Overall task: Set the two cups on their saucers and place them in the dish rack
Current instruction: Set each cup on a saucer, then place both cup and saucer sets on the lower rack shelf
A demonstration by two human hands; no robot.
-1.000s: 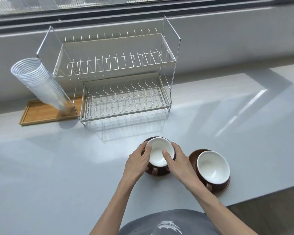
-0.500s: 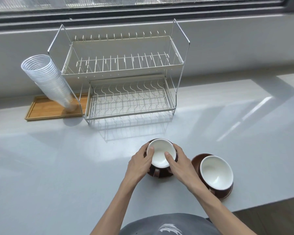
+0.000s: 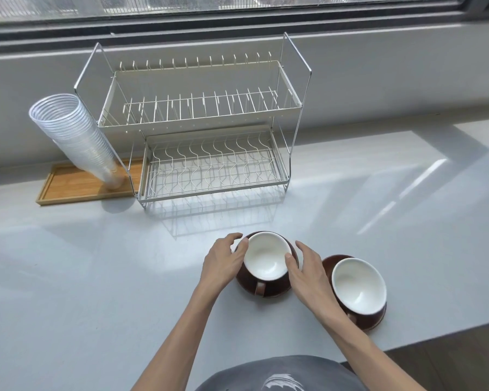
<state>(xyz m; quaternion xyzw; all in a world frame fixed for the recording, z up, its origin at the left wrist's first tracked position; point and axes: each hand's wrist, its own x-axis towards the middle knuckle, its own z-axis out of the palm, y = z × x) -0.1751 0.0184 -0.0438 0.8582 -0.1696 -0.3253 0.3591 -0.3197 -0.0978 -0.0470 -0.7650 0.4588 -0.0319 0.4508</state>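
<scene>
Pale grey counter (image 3: pixel 68 277) under window, smooth, sunlit. Landmark: two-tier wire dish rack (image 3: pixel 206 142), thin metal rods, both tiers bare. Left of rack: wooden tray (image 3: pixel 76 187), stack of clear plastic cups (image 3: pixel 76 134). Straight in front of rack: brown cup, white glazed inside (image 3: pixel 266 256), on brown saucer (image 3: pixel 277 289); left hand (image 3: pixel 223 262) and right hand (image 3: pixel 305 270) cup it on both sides, thumbs on rim, no full clench. Front-right of rack: second cup (image 3: pixel 357 286) on its saucer (image 3: pixel 374 320), untouched. Rack lies dead ahead of grip, so probably straight push forward.

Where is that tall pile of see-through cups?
In the head view, the stack of clear plastic cups stands at far left on the wooden tray, leaning beside the dish rack's left side.
</scene>
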